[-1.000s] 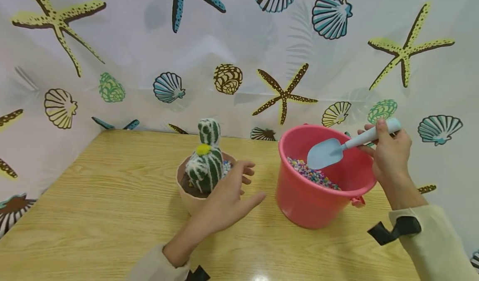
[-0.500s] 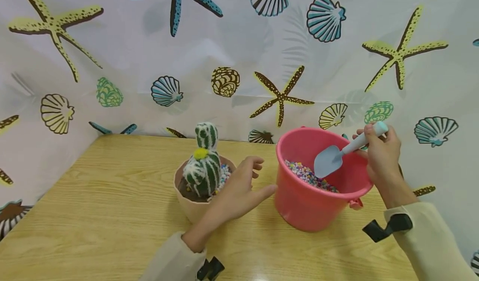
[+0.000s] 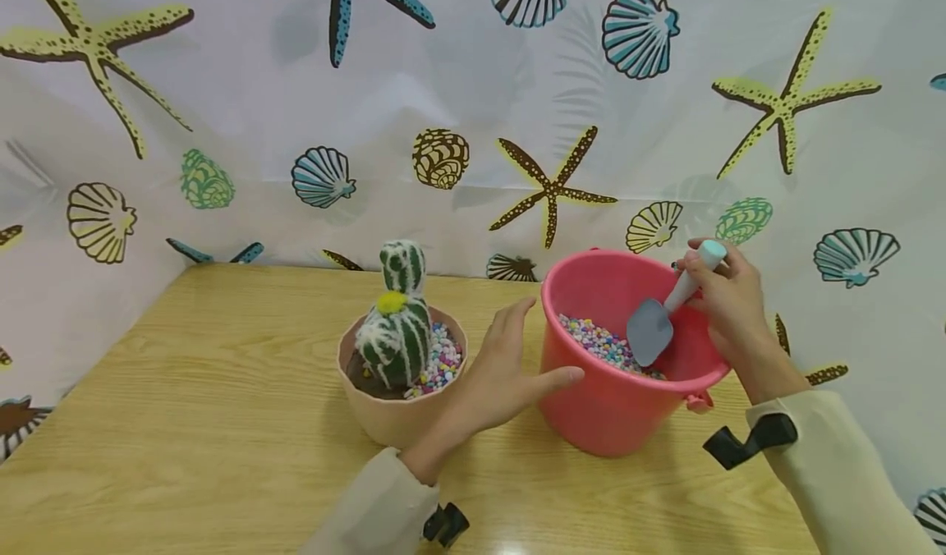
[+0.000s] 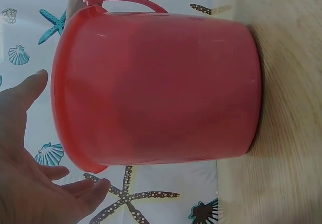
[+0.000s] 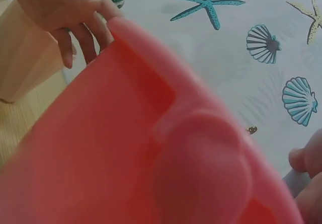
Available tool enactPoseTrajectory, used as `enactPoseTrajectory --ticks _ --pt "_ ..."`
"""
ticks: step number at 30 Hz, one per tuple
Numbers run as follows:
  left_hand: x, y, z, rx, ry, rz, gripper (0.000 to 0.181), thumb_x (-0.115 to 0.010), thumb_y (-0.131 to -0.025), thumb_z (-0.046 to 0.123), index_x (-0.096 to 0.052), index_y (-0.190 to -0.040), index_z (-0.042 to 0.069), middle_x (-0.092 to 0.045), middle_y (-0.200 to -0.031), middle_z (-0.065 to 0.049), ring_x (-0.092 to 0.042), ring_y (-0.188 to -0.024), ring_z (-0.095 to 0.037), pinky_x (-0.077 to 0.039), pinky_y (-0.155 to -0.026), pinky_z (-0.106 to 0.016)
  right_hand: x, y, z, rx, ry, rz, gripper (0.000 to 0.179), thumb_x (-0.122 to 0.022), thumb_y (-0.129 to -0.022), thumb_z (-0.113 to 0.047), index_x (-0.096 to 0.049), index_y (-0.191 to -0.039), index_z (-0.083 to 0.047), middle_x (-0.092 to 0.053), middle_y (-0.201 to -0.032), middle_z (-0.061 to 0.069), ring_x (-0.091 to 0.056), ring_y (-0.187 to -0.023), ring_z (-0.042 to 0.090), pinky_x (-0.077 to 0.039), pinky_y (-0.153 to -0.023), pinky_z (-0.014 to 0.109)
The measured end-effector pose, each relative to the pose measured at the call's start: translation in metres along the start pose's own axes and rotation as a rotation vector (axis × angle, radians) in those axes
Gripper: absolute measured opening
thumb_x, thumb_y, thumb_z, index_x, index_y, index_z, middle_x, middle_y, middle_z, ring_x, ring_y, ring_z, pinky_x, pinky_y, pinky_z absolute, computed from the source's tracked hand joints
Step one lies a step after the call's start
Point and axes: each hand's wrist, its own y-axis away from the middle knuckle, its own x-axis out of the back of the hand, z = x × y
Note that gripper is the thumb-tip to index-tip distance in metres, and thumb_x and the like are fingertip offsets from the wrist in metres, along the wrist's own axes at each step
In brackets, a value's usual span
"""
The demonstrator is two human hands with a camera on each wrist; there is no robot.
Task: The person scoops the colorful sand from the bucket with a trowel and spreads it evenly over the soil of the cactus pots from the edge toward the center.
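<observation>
In the head view my right hand [image 3: 732,300] grips the pale handle of a small blue-grey scoop [image 3: 650,332]. Its blade tilts down inside a pink bucket [image 3: 613,415], close to the many-coloured pebbles [image 3: 602,341] at the bottom. Whether the tip touches them I cannot tell. My left hand [image 3: 502,382] hovers with fingers and thumb spread, between the bucket and a beige flower pot [image 3: 392,419]. That pot bears a knitted-looking green cactus [image 3: 399,341] with a yellow flower, and pebbles [image 3: 443,362] cover its right side. From the left wrist, the fingers lie beside the bucket's rim [image 4: 60,93].
Pot and bucket stand on a wooden table [image 3: 222,407], the bucket to the right. Behind hangs a white cloth [image 3: 414,71] printed with starfish and shells. A handle knob [image 3: 699,401] juts from the bucket's right front.
The scoop has gone lower into the bucket, its blade now steeper, as my right hand shifted left. My left hand has moved right towards the bucket, with its fingers more spread.
</observation>
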Motion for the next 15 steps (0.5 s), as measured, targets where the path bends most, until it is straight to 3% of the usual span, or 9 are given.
enactPoseTrajectory --ticks 3,6,11,15 --pt "-0.005 -0.005 -0.001 -0.023 0.022 -0.003 0.099 -0.076 -0.077 0.047 -0.020 -0.151 0.013 -0.025 -0.153 -0.011 -0.029 -0.140 -0.031 -0.035 -0.108 -0.054 0.002 -0.003 0.002 0.025 0.094 -0.043 0.029 -0.050 -0.099 -0.029 -0.048 -0.126 -0.020 -0.055 -0.104 -0.005 -0.051 -0.106 0.017 -0.051 -0.074 0.014" --pt "-0.008 -0.009 -0.002 -0.046 0.027 -0.006 0.100 -0.076 -0.077 0.045 -0.018 -0.152 0.013 -0.025 -0.153 -0.011 -0.030 -0.140 -0.030 -0.034 -0.108 -0.053 0.003 -0.004 0.002 0.059 0.194 -0.069 0.035 -0.046 -0.100 -0.028 -0.043 -0.130 -0.010 -0.056 -0.115 0.005 -0.051 -0.108 0.020 -0.053 -0.084 0.025" --pt "-0.009 -0.015 -0.002 -0.063 0.022 -0.017 0.103 -0.076 -0.077 0.046 -0.014 -0.153 0.016 -0.025 -0.154 -0.011 -0.029 -0.141 -0.030 -0.034 -0.108 -0.054 0.007 0.000 0.002 0.175 0.484 -0.024 0.040 -0.047 -0.098 -0.026 -0.045 -0.124 0.004 -0.055 -0.123 0.026 -0.056 -0.109 0.038 -0.053 -0.088 0.046" --pt "-0.009 -0.020 -0.002 -0.086 0.016 -0.020 0.106 -0.077 -0.076 0.046 -0.011 -0.154 0.016 -0.023 -0.155 -0.009 -0.027 -0.142 -0.029 -0.033 -0.108 -0.054 0.006 0.003 0.004 0.228 0.599 0.051 0.037 -0.050 -0.096 -0.027 -0.049 -0.116 0.005 -0.058 -0.109 0.025 -0.058 -0.102 0.042 -0.053 -0.084 0.053"
